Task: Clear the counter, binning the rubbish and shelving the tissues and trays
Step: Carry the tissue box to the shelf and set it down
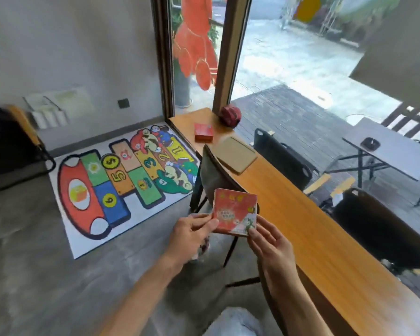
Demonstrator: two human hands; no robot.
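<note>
both hands, left (192, 229) and right (268, 238), are pinching a red tissue pack (234, 210) just off the counter (301, 214) edge. risk: corner-only grips are letting the soft pack slip floorward.

Head-worn view, downward, close over counter (325, 238) edge.

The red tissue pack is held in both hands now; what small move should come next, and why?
Probably reach the right hand forward for the second red pack, keeping the red tissue pack in the left hand. Both hands pinch one pack just off the counter, while the second pack, a flat tray and a crumpled red wad lie on it farther along.
</note>
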